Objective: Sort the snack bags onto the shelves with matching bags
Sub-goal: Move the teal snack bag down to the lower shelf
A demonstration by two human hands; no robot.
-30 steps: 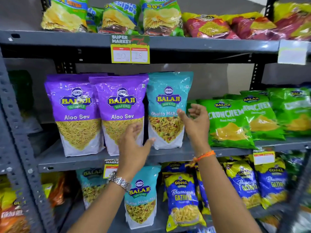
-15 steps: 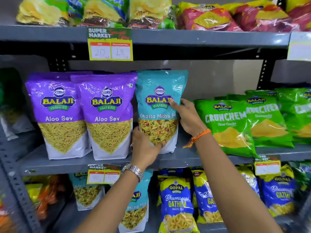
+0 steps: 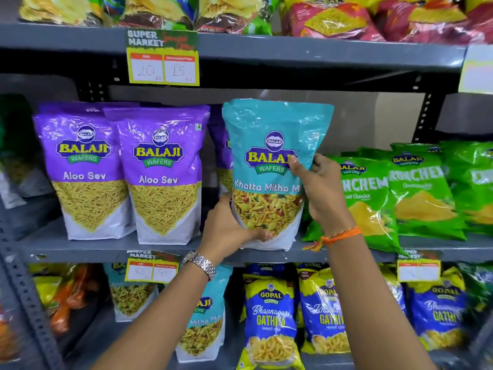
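A teal Khatta Mitha bag (image 3: 272,145) stands upright at the front edge of the middle shelf (image 3: 106,248). My left hand (image 3: 229,228) grips its lower left corner, and my right hand (image 3: 320,193) holds its right edge at mid height. Two purple Aloo Sev bags (image 3: 160,166) stand to its left, with a third purple bag (image 3: 221,161) partly hidden behind it. Green Crunchem bags (image 3: 416,188) lean to its right. More teal Khatta Mitha bags (image 3: 205,327) stand on the shelf below.
Blue and yellow Gathiya bags (image 3: 269,316) fill the lower shelf at the right. Green chip bags (image 3: 157,9) and red bags (image 3: 346,20) line the top shelf. Price tags (image 3: 162,65) hang on the shelf edges. A grey upright post (image 3: 24,303) runs down the left.
Both hands have closed on the teal bag, which has come forward towards the front edge of the shelf. My view has moved closer and slightly left.
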